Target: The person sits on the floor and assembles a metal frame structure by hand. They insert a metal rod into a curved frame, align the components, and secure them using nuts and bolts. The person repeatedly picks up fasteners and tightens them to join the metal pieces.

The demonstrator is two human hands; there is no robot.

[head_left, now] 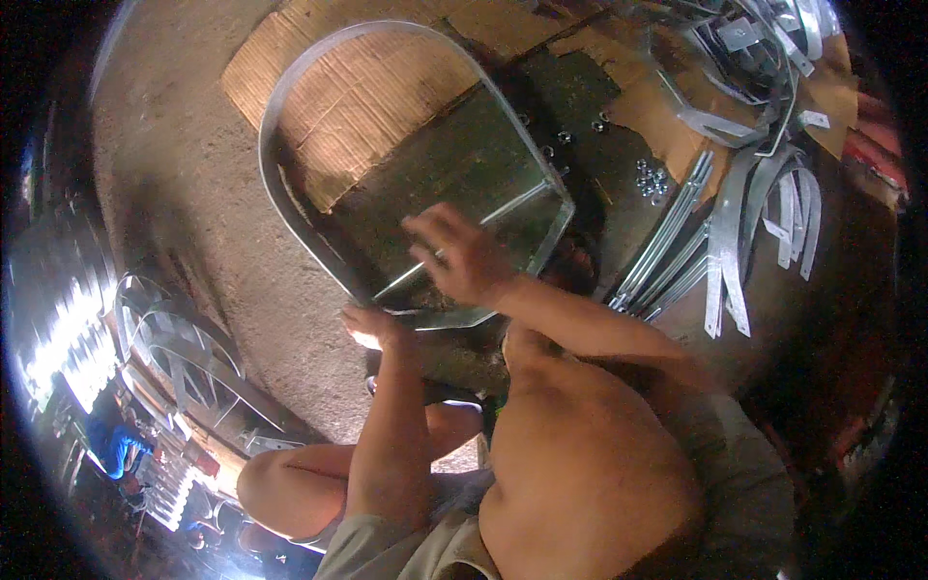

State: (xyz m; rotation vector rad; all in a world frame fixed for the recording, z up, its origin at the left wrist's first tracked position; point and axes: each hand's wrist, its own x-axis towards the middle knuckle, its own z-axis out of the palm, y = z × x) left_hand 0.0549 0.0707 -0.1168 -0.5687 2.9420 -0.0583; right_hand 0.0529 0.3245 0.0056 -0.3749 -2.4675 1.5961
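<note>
Your left hand [372, 329] and right hand [464, 259]: bare. Forearms [391, 435], knees: likewise. Left sleeve [372, 546], toward 7 o'clock: short, drab grey-beige. Right sleeve [744, 454], 4 o'clock: darker grey.

A: Where is it brightest?
B: At the left, where white glare burns out detail. The concrete floor [222, 203] is moderately lit, and the corrugated cardboard [387, 101] at the far side glows warm.
A: And the dim parts?
B: The near right sinks into deep shadow; the ground inside the curved metal frame [440, 319] is dark too. Thin highlights run along the metal rods [667, 230], and a bright spot whitens part of the left hand [371, 326].
A: Sharp?
B: Soft and grainy, with the right hand [462, 261] blurred. Fisheye distortion bends the edges, fading to black.
</note>
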